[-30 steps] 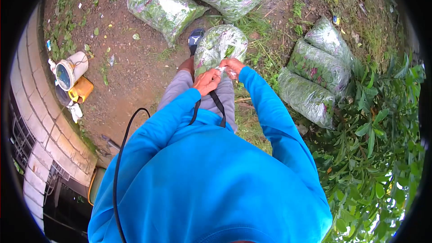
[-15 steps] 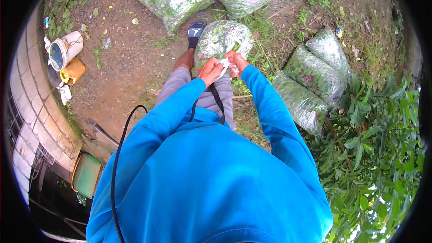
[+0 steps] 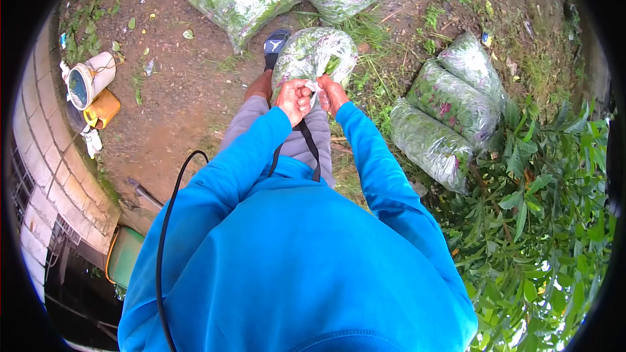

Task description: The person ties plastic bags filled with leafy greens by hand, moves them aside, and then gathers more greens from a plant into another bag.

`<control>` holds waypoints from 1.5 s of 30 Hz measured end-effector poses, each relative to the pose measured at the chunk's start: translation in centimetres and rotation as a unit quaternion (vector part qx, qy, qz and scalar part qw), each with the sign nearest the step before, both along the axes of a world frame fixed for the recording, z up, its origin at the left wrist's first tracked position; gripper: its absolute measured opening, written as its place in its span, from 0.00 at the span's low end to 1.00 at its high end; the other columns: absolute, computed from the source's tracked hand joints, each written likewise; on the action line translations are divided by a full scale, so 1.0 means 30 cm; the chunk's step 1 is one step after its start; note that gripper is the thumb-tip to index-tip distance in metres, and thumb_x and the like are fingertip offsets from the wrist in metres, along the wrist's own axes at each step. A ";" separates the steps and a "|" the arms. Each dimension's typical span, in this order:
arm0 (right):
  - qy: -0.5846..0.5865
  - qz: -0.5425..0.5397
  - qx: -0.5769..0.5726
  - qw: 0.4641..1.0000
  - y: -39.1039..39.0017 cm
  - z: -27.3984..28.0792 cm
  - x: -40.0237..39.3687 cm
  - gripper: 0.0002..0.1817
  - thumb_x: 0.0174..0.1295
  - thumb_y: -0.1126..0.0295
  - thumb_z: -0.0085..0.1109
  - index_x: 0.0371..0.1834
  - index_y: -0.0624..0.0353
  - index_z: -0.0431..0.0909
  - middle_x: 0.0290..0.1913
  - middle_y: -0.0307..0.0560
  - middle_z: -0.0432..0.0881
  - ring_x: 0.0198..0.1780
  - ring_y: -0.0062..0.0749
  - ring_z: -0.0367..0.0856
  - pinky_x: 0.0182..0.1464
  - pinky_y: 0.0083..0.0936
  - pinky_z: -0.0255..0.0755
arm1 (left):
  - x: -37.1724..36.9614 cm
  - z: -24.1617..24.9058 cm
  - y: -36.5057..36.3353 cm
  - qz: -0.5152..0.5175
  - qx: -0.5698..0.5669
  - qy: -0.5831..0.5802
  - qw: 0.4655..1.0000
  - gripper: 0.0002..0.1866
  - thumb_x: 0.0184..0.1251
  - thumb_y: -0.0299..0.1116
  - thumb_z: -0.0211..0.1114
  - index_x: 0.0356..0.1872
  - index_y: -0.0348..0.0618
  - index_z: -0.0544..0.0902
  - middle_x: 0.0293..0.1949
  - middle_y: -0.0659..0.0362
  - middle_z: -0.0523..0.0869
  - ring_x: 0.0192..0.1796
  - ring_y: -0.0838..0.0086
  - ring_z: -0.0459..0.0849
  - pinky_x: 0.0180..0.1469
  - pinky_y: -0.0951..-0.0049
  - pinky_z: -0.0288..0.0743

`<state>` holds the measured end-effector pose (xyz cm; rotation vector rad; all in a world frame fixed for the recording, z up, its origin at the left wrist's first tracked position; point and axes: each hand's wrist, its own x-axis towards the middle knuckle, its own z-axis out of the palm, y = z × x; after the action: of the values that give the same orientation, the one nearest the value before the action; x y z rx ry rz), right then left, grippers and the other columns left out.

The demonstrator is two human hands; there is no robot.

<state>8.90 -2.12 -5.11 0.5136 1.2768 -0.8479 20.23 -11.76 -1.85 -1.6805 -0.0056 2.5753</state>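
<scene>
A clear plastic bag (image 3: 313,49) stuffed with green and purplish leaves stands on the ground in front of my legs. Its gathered, whitish mouth is pinched between my two hands. My left hand (image 3: 295,100) is closed on the gathered plastic from the left side. From the right, my right hand (image 3: 332,94) is closed on the same neck of plastic, and the two hands nearly touch. A gap near the bag's top shows green leaves. The fingertips are partly hidden by the plastic.
Two filled bags (image 3: 238,0) lie ahead, and several more filled bags (image 3: 450,101) lie at right beside a leafy bush (image 3: 535,221). At left are a white bucket (image 3: 98,75), a yellow container (image 3: 102,109) and a block wall (image 3: 45,130). A black cable (image 3: 163,248) hangs along my left arm.
Both hands have shifted slightly at the bag's mouth, my right hand turning more upright and my left fingers curling tighter on the plastic. The whole view has moved a little.
</scene>
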 end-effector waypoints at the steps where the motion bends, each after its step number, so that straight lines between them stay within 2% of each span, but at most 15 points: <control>1: 0.015 -0.021 -0.002 1.000 -0.004 0.006 0.014 0.12 0.56 0.54 0.53 0.26 0.49 0.70 0.16 0.32 0.62 0.14 0.20 0.57 0.16 0.22 0.50 | -0.010 -0.003 -0.001 0.027 0.026 0.008 0.999 0.07 0.61 0.37 0.53 0.30 0.46 0.74 0.19 0.66 0.69 0.16 0.80 0.62 0.18 0.78 0.54; 10: -0.011 -0.168 -0.058 0.984 0.048 0.087 0.032 0.14 0.62 0.58 0.49 0.39 0.57 0.74 0.22 0.35 0.71 0.20 0.19 0.67 0.20 0.18 0.57 | 0.051 0.076 -0.049 -0.121 0.056 0.077 0.988 0.08 0.57 0.41 0.55 0.27 0.50 0.73 0.22 0.66 0.70 0.21 0.78 0.65 0.24 0.77 0.57; 14: 0.046 -0.144 -0.082 0.985 0.042 0.200 0.078 0.11 0.61 0.60 0.53 0.38 0.56 0.71 0.21 0.36 0.69 0.21 0.20 0.67 0.20 0.19 0.59 | 0.091 0.058 -0.077 -0.366 -0.258 0.134 0.884 0.08 0.54 0.41 0.58 0.27 0.50 0.73 0.31 0.67 0.73 0.33 0.81 0.68 0.32 0.79 0.59; 16: 0.063 -0.234 -0.079 0.967 0.048 0.199 0.108 0.10 0.61 0.62 0.53 0.36 0.55 0.69 0.23 0.38 0.69 0.21 0.22 0.66 0.20 0.20 0.60 | 0.080 0.038 -0.071 -0.343 -0.553 0.268 0.710 0.10 0.55 0.42 0.56 0.29 0.48 0.75 0.31 0.68 0.73 0.36 0.80 0.69 0.33 0.77 0.60; 17: 0.008 -0.279 -0.035 0.960 0.046 0.179 0.104 0.09 0.61 0.61 0.52 0.32 0.54 0.67 0.24 0.40 0.69 0.22 0.23 0.67 0.21 0.21 0.61 | 0.085 0.064 -0.049 -0.309 -0.350 0.189 0.864 0.11 0.53 0.42 0.57 0.29 0.46 0.74 0.30 0.65 0.73 0.35 0.76 0.71 0.33 0.73 0.63; 21: -0.081 -0.370 -0.029 0.925 0.059 0.201 0.044 0.14 0.59 0.59 0.47 0.21 0.50 0.59 0.23 0.43 0.66 0.22 0.27 0.64 0.22 0.21 0.60 | 0.063 0.042 -0.059 -0.317 -0.195 0.203 0.906 0.13 0.53 0.43 0.57 0.29 0.43 0.72 0.28 0.58 0.74 0.33 0.66 0.74 0.33 0.68 0.65; 23: -0.134 -0.436 -0.019 0.890 0.094 0.160 0.020 0.14 0.56 0.59 0.46 0.18 0.50 0.57 0.22 0.44 0.63 0.22 0.28 0.62 0.23 0.22 0.59 | 0.041 -0.001 -0.076 -0.440 -0.533 0.337 0.639 0.13 0.54 0.40 0.57 0.29 0.39 0.72 0.27 0.52 0.72 0.32 0.57 0.74 0.34 0.62 0.65; 26: -0.189 -0.498 0.032 0.846 0.087 0.042 -0.024 0.16 0.50 0.59 0.47 0.14 0.50 0.53 0.22 0.44 0.57 0.23 0.28 0.56 0.24 0.24 0.54 | 0.076 -0.018 -0.081 -0.484 -0.568 0.332 0.577 0.14 0.64 0.38 0.49 0.35 0.35 0.72 0.34 0.49 0.73 0.36 0.53 0.73 0.37 0.61 0.67; 32: -0.199 -0.529 0.103 0.819 0.043 -0.060 -0.059 0.18 0.49 0.59 0.48 0.11 0.49 0.51 0.20 0.41 0.55 0.20 0.26 0.53 0.21 0.22 0.51 | 0.136 -0.116 -0.120 -0.489 -0.555 0.334 0.584 0.15 0.64 0.37 0.55 0.45 0.35 0.74 0.41 0.48 0.76 0.45 0.55 0.76 0.46 0.65 0.70; 34: -0.170 -0.502 0.092 0.843 0.048 0.006 -0.052 0.18 0.48 0.58 0.49 0.12 0.50 0.52 0.19 0.40 0.56 0.19 0.25 0.53 0.20 0.22 0.50 | 0.111 -0.074 -0.174 -0.470 -0.346 0.361 0.727 0.12 0.64 0.34 0.54 0.43 0.35 0.74 0.41 0.48 0.76 0.44 0.55 0.76 0.45 0.65 0.70; 35: -0.150 -0.464 0.072 0.870 0.037 0.074 -0.060 0.19 0.48 0.57 0.49 0.12 0.50 0.52 0.19 0.41 0.57 0.19 0.26 0.53 0.20 0.22 0.51 | 0.108 -0.061 -0.169 -0.473 -0.344 0.363 0.725 0.12 0.64 0.34 0.54 0.43 0.35 0.74 0.41 0.48 0.76 0.44 0.55 0.76 0.45 0.65 0.70; 37: -0.148 -0.430 0.028 0.890 0.055 0.121 -0.064 0.19 0.48 0.57 0.49 0.13 0.51 0.52 0.22 0.47 0.62 0.20 0.28 0.56 0.22 0.23 0.54 | 0.102 -0.026 -0.134 -0.289 -0.637 0.363 0.616 0.11 0.63 0.36 0.54 0.33 0.36 0.72 0.33 0.49 0.74 0.37 0.52 0.74 0.39 0.60 0.67; 40: -0.170 -0.489 0.058 0.854 0.052 0.061 -0.096 0.18 0.49 0.57 0.49 0.14 0.51 0.53 0.25 0.50 0.63 0.22 0.29 0.57 0.23 0.24 0.57 | 0.098 -0.018 -0.208 -0.499 -0.494 0.335 0.628 0.11 0.63 0.36 0.53 0.32 0.37 0.72 0.30 0.50 0.74 0.38 0.54 0.76 0.38 0.61 0.67; 41: -0.197 -0.500 0.060 0.841 0.066 0.020 -0.101 0.19 0.52 0.57 0.47 0.12 0.54 0.54 0.33 0.60 0.68 0.24 0.31 0.61 0.23 0.25 0.60 | 0.120 -0.038 -0.202 -0.504 -0.488 0.333 0.630 0.11 0.63 0.36 0.53 0.32 0.37 0.72 0.30 0.50 0.74 0.38 0.54 0.76 0.38 0.61 0.67; 45: -0.261 -0.543 0.035 0.797 0.108 -0.110 -0.102 0.16 0.52 0.57 0.47 0.17 0.54 0.57 0.31 0.57 0.70 0.25 0.31 0.64 0.23 0.27 0.61 | 0.146 -0.203 -0.228 -0.529 -0.492 0.348 0.597 0.10 0.62 0.35 0.54 0.30 0.38 0.72 0.28 0.52 0.73 0.34 0.57 0.75 0.37 0.62 0.67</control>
<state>5.84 1.11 -8.41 1.5016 0.3978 -1.4537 24.60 -18.61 -7.95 -0.1443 1.9955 1.8865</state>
